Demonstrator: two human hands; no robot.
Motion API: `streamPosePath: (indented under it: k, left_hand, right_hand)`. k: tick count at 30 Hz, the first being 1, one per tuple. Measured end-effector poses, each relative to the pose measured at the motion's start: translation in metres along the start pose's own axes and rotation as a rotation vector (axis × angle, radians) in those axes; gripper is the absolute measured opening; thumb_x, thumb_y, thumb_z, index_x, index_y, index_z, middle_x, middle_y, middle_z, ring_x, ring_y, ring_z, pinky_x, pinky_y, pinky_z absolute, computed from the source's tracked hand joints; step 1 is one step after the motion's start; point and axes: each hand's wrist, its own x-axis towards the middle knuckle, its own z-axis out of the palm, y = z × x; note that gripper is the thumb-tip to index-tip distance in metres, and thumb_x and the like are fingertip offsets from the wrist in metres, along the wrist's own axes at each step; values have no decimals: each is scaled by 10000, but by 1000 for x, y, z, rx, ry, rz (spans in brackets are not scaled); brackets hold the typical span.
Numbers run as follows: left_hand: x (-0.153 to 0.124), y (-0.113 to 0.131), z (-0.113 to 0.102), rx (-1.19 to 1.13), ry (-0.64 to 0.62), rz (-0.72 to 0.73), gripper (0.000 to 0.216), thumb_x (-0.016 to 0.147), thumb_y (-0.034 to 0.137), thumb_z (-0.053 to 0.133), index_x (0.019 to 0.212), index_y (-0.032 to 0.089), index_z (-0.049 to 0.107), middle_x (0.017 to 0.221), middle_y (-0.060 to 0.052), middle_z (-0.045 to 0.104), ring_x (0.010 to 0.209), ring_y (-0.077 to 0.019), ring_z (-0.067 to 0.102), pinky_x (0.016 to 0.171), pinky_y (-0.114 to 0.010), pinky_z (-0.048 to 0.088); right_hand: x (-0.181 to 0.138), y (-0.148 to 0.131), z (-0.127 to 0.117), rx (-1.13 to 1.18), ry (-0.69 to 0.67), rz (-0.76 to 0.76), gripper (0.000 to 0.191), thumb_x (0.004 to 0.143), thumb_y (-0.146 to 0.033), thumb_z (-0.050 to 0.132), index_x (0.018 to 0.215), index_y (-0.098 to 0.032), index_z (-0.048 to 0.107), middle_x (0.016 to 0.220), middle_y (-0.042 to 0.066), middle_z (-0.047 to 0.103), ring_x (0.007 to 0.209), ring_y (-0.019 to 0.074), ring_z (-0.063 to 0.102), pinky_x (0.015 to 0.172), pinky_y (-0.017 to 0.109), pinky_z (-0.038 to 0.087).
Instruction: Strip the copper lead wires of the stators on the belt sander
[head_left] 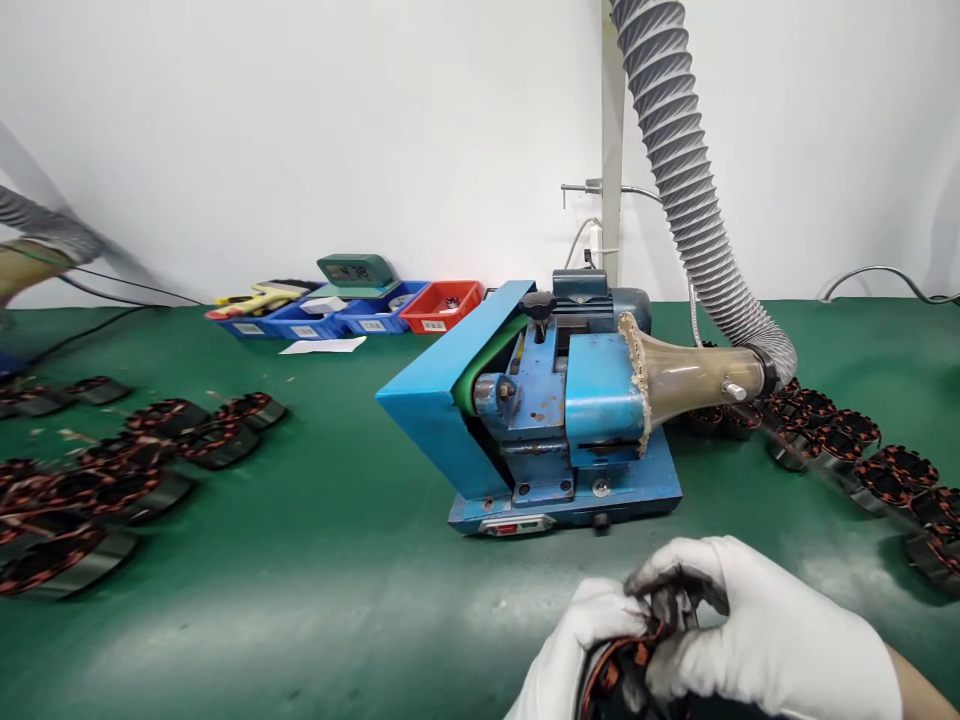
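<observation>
Your green bench (300, 560) meets a white wall (375, 120), with a blue belt machine (600, 400) mid-view. Coil rings (154, 495) blur toward nine o'clock. At five, your left hand (574, 635) holds a copper-wound ring (606, 668), cut off below; your right hand (765, 630) overlaps it, its grip too hidden to tell.
</observation>
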Motion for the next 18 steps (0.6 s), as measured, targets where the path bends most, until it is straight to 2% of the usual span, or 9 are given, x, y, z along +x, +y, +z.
streamPosePath:
  k: [1, 3, 6, 8, 9, 12, 14, 16, 18]
  left_hand:
    - [2, -2, -3, -31, -14, 2, 297, 688, 533, 660, 863, 298, 709, 822, -67, 708, 749, -256, 699, 654, -359, 581]
    - [6, -9, -5, -72, -45, -5, 282, 677, 545, 678, 795, 293, 726, 763, -68, 717, 726, -261, 706, 651, -368, 585]
    - [9, -18, -5, -82, -93, -37, 272, 693, 545, 668, 627, 286, 719, 588, -48, 682, 594, -231, 689, 585, -332, 578]
    - [9, -19, -6, -91, -129, -58, 301, 696, 541, 663, 559, 276, 699, 507, -42, 643, 519, -215, 661, 535, -312, 562]
    - [9, -18, -7, -97, -156, -80, 306, 692, 535, 668, 542, 269, 691, 492, -43, 636, 514, -218, 658, 535, -316, 560]
    - [10, -6, -14, -113, -215, -187, 278, 706, 499, 665, 585, 251, 696, 545, -51, 667, 571, -232, 673, 595, -343, 568]
    - [12, 7, -18, -120, -161, -193, 230, 721, 470, 665, 734, 248, 722, 699, -60, 708, 659, -235, 686, 661, -359, 571]
    - [13, 17, -19, -119, -66, -122, 261, 712, 445, 690, 901, 269, 720, 887, -68, 706, 805, -250, 683, 755, -377, 558]
    - [13, 22, -17, -102, -2, -75, 335, 668, 441, 737, 967, 292, 711, 964, -62, 680, 898, -267, 659, 806, -380, 538]
  right_hand:
    - [1, 1, 0, 61, -6, 19, 194, 675, -39, 737, 762, -212, 747, 645, -60, 686, 603, 135, 668, 529, 158, 506]
    - [2, 1, -4, 16, -23, -95, 135, 747, -69, 695, 730, -195, 741, 654, -40, 681, 604, 123, 652, 549, 163, 497]
    - [0, -1, -25, -407, -100, -425, 176, 818, -98, 601, 790, -197, 744, 713, 13, 674, 630, 145, 616, 580, 214, 481]
    - [-3, -4, -47, -628, -122, -528, 252, 808, -74, 531, 794, -224, 733, 710, 20, 656, 609, 154, 580, 540, 231, 448]
    - [-4, -5, -56, -637, -85, -527, 277, 799, -64, 506, 787, -233, 726, 709, 18, 650, 598, 151, 569, 528, 230, 437]
    - [-3, -5, -68, -269, 155, -452, 239, 827, -103, 499, 807, -221, 706, 723, 25, 655, 611, 139, 595, 561, 221, 464]
    - [1, -2, -54, 68, 275, -293, 138, 841, -197, 550, 815, -201, 685, 748, 36, 672, 654, 153, 624, 598, 236, 488]
    - [5, 3, -28, 263, 217, -41, 130, 807, -308, 616, 822, -191, 668, 805, 43, 685, 712, 178, 630, 628, 257, 495]
    - [8, 8, -3, 349, 74, 34, 215, 784, -404, 628, 786, -190, 648, 782, 32, 665, 738, 194, 606, 655, 276, 481]
